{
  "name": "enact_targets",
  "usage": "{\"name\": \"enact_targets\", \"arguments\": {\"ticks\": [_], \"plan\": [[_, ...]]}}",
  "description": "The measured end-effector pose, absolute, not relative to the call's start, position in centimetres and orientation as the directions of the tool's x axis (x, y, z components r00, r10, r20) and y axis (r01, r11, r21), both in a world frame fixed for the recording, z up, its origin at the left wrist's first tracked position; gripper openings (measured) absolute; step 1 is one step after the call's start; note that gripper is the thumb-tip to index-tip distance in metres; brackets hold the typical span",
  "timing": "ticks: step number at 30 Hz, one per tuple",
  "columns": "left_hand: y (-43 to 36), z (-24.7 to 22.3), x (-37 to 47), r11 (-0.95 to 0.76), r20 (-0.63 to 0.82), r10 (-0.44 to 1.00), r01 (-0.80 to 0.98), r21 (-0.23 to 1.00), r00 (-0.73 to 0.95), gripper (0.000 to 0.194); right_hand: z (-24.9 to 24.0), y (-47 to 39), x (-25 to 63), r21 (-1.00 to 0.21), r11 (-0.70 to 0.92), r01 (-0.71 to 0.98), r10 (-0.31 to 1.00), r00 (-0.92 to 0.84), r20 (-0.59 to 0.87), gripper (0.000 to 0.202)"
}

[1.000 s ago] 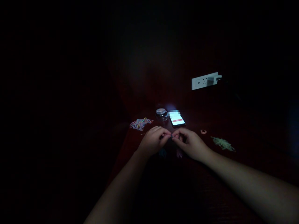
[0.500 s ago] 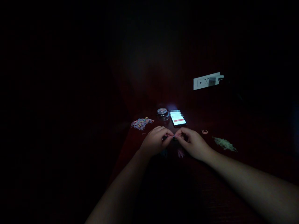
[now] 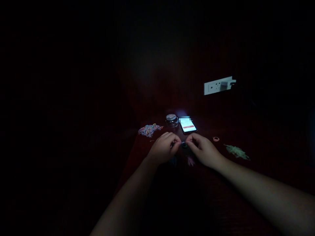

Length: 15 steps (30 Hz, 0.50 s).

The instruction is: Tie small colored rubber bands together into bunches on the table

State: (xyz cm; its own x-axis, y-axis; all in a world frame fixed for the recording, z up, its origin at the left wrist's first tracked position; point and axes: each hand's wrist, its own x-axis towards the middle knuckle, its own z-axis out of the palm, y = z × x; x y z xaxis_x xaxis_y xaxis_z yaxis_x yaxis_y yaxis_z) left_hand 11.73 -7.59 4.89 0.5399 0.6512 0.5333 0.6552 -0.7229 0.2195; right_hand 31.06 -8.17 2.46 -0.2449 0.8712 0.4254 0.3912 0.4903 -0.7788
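Nearest me on the table (image 3: 137,154), I see a dim tuft of blue bands (image 3: 173,160) just below the left hand (image 3: 162,148) and a small bunch of pink bands (image 3: 190,161) by the right hand (image 3: 203,149). Beyond these, the fingertips have just drawn a little apart from where they almost met half a second ago, so a short stretch of pale band (image 3: 183,143) now shows between them; I take that to mean it is being pulled out between the two hands. Each hand pinches an end of it with thumb and forefinger, though in this dark I can't make out whether it is one loop or two linked. The pale band lies right at both sets of fingertips, and a dark green ring (image 3: 184,146) shows just below it.

Right of the right hand I have a pile of pale green bands (image 3: 237,151), with an orange ring (image 3: 216,139) a little farther off. Past the left hand lies a mixed heap of bands (image 3: 149,130); then come a lidded jar (image 3: 171,122) and a lit phone (image 3: 188,127) side by side. Farthest, up at the right, I see a white socket panel (image 3: 209,88) with a plug (image 3: 224,86) in it.
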Motion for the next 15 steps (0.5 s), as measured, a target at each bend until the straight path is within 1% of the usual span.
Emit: {"name": "enact_targets", "arguments": {"ticks": [10,12,15], "plan": [[-7.2,4.6,11.3,-0.718,0.529,0.656,0.662,0.215,0.539,0.007,2.6,-7.9,31.2,-0.748,0.511,0.424,0.858,-0.203,0.471,0.018],[-7.2,4.5,11.3,-0.722,0.531,0.651,0.658,0.212,0.543,0.006,3.0,-7.9,31.6,-0.727,0.514,0.455,0.852,-0.172,0.494,0.018],[-7.0,4.2,11.1,-0.724,0.547,0.644,0.657,0.21,0.535,0.007,4.1,-7.7,33.1,-0.702,0.493,0.514,0.842,-0.078,0.534,0.017]]}}
